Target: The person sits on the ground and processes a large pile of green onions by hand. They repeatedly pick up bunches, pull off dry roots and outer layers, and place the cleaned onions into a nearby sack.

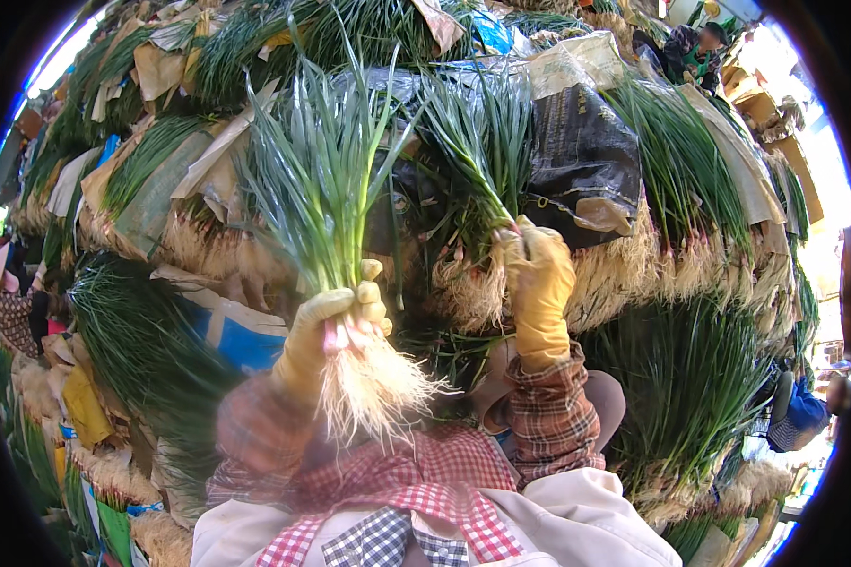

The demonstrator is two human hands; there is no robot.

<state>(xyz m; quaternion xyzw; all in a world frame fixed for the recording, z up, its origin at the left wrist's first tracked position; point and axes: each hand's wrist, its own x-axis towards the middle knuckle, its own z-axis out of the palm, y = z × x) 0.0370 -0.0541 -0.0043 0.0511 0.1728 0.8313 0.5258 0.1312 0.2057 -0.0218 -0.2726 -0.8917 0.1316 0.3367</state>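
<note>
My left hand, in a yellowish glove, is closed around a bunch of green onions. The long green leaves fan upward, and pale pink bulbs with stringy white roots hang below the fist. My right hand, in a yellow glove, is farther forward and grips a few green onion stalks near their base. Those stalks lean up and to the left over a pile of green onions whose roots face me. The ends inside both fists are partly hidden by the fingers.
A black plastic sack lies over the pile ahead. Large onion heaps flank me at left and right. A blue and white sack is left of my forearm. People sit at far right and far left.
</note>
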